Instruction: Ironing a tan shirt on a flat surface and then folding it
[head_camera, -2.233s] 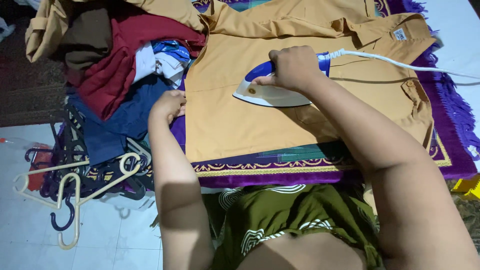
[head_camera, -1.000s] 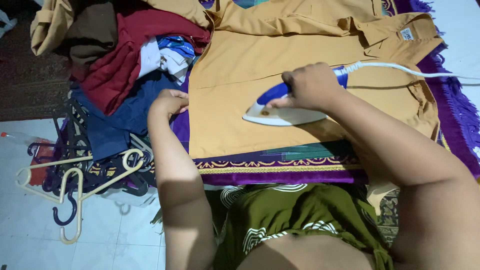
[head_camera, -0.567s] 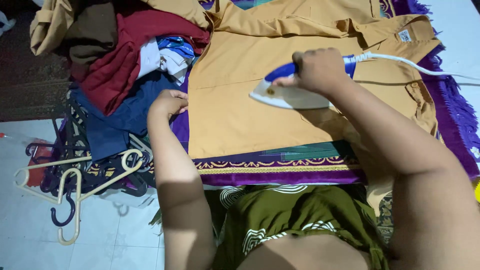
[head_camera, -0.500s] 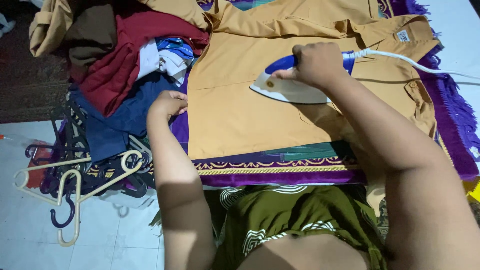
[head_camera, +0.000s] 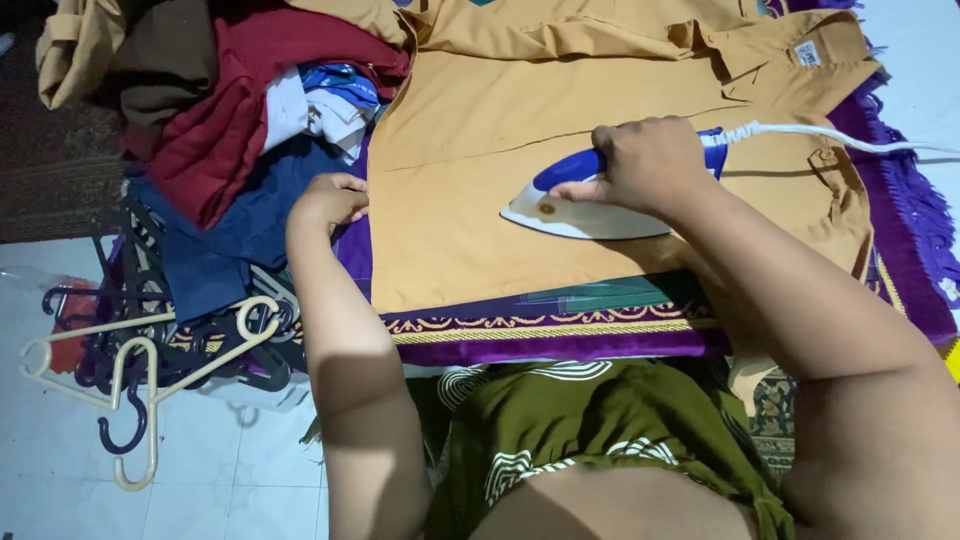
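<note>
since the last frame, iron (head_camera: 585, 205) has slid down the shirt toward the person.
right hand (head_camera: 645, 165) fingers clenched on the blue handle, soleplate flat on the tan shirt (head_camera: 480, 150) spread over the purple mat (head_camera: 540, 335). left hand (head_camera: 328, 202) curled, pinning the shirt's left edge. clothes pile (head_camera: 230, 110) and hangers (head_camera: 140, 350) lie to the left.

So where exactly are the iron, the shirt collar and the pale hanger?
iron (head_camera: 570, 215): head view, on its white body below the blue handle.
shirt collar (head_camera: 790, 55): head view, on the folded tan collar.
pale hanger (head_camera: 150, 385): head view, on its cream arm.
</note>
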